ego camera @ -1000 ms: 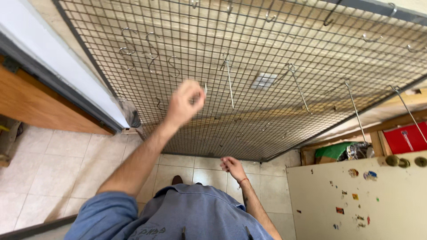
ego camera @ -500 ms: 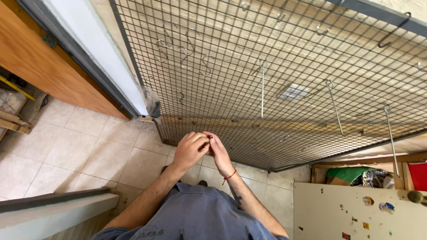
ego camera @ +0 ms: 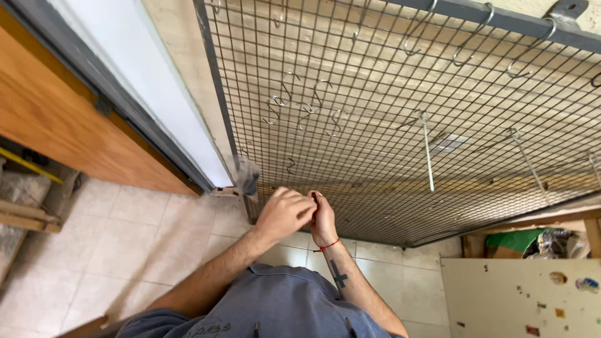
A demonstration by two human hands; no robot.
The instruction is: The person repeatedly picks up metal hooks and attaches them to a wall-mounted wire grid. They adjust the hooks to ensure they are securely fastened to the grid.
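Observation:
My left hand (ego camera: 285,213) and my right hand (ego camera: 323,218) are held together in front of the lower part of a large wire mesh panel (ego camera: 388,94). Their fingertips pinch a small dark piece (ego camera: 313,197) between them; it is too small to identify. A red cord sits on my right wrist. Several small metal S-hooks (ego camera: 285,94) hang on the mesh above my hands. Long thin metal rods (ego camera: 427,156) hang further right on the mesh.
The mesh leans on a beige wall beside a white panel in a grey frame (ego camera: 156,94) and a wooden board (ego camera: 56,119). Below lies a tiled floor (ego camera: 138,238). Wooden planks (ego camera: 25,213) lie at the left; a beige board with small stickers (ego camera: 513,294) and a green bag (ego camera: 516,241) are at the lower right.
My left hand came down from the mesh, where it was raised a second ago, and met my right hand. My view has shifted left and closer to the mesh.

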